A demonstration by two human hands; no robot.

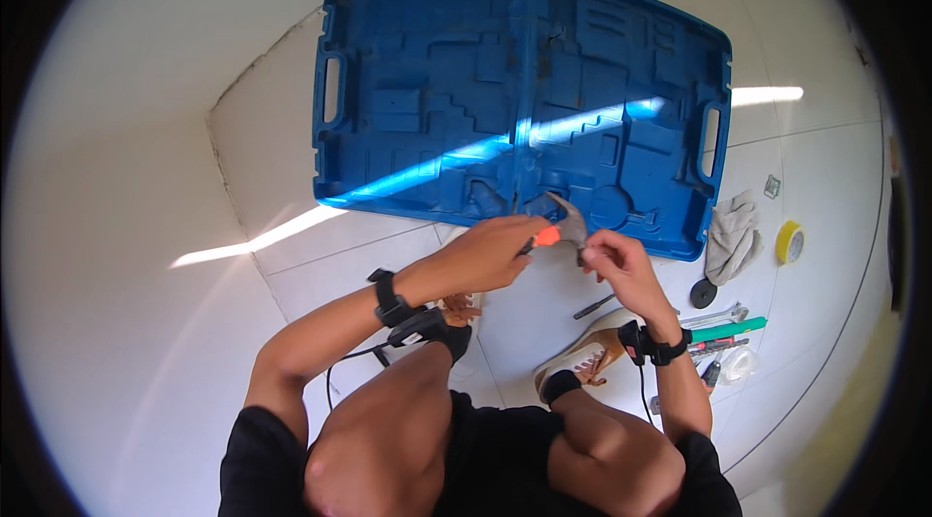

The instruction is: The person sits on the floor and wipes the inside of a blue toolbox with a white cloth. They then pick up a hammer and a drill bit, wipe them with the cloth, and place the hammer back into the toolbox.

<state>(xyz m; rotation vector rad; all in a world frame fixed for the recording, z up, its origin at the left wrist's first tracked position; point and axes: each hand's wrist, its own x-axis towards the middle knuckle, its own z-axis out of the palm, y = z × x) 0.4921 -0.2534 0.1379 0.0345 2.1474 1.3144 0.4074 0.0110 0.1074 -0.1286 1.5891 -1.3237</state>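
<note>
A claw hammer (571, 223) with an orange and black handle is held above the near edge of an open blue plastic tool case (429, 98). My left hand (486, 255) is closed around its handle. At the striking end of the hammer head, the fingers of my right hand (619, 266) are curled against the metal. The case lies flat on the floor in front of me with both moulded halves facing up. No tools show in its recesses. Part of the handle is hidden inside my left hand.
To the right on the tiled floor lie a grey cloth (733, 237), a yellow tape roll (790, 242), a black disc (703, 293), a wrench (717, 316), a green tube-like object (728, 329) and several drill bits. A dark rod (593, 306) lies beside my shoe (582, 360). A wall rises at left.
</note>
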